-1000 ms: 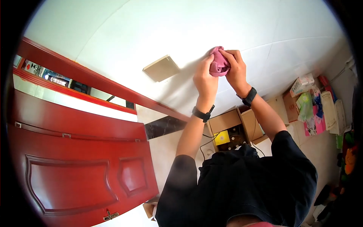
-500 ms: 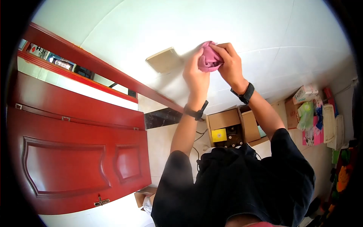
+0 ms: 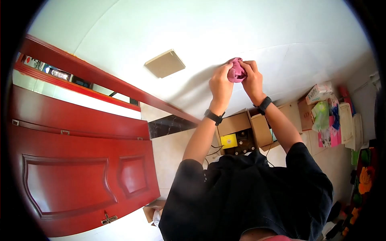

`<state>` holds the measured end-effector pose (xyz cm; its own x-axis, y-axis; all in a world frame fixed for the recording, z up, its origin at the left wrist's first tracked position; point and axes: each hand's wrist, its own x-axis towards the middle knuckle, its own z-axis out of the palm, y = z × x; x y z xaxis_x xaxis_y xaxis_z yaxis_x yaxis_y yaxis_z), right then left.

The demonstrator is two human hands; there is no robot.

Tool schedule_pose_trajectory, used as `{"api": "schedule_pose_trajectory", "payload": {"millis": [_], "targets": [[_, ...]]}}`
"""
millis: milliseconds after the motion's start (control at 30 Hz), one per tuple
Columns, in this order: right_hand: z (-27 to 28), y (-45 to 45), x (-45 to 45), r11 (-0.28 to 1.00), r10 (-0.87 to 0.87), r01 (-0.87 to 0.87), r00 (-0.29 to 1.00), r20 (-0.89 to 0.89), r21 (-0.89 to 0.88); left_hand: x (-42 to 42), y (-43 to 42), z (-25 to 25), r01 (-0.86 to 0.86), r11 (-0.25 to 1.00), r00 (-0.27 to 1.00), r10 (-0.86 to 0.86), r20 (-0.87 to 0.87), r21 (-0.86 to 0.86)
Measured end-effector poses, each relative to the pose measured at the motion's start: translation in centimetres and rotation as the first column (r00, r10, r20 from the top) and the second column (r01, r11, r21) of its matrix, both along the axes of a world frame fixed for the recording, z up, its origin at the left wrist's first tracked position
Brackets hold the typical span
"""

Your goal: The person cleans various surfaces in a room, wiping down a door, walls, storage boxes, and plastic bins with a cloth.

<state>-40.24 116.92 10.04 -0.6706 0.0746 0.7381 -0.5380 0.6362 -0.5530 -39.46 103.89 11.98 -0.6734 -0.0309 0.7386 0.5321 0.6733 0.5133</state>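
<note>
A pink cloth (image 3: 237,71) is held up in front of the pale wall (image 3: 201,32), bunched rather than spread, and it has not been laid down or let go. How much of the handling is complete and how much is left cannot be told, since no finished result is shown on the cloth or the wall. The cloth is grasped from both sides: its left edge is pinched by the left hand (image 3: 220,86) and its right edge by the right hand (image 3: 253,82), with the fingers bent around the folds. It is thus placed between the hands, at their far ends, with a dark hollow seen among its folds. Whether the wall is touched by it cannot be made out. To the left, well apart from the cloth, a beige plate (image 3: 165,64) is seen on the wall; nearer than the hands, an open cardboard box (image 3: 233,123) is seen.
</note>
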Motion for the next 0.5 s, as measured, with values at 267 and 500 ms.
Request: {"api": "schedule_pose_trajectory", "payload": {"millis": [267,500], "targets": [[-5.2,0.1,1.9,0.996,-0.04,0.022,0.979,0.199,0.091,1.3,-0.9,-3.4,0.068,0.984,0.932,-0.004,0.364,-0.165],[7.8,-4.0,0.8,0.999,-0.006,0.0,0.987,-0.162,-0.039,2.9,-4.1,8.3,0.062,0.994,0.996,-0.067,-0.058,-0.089]]}}
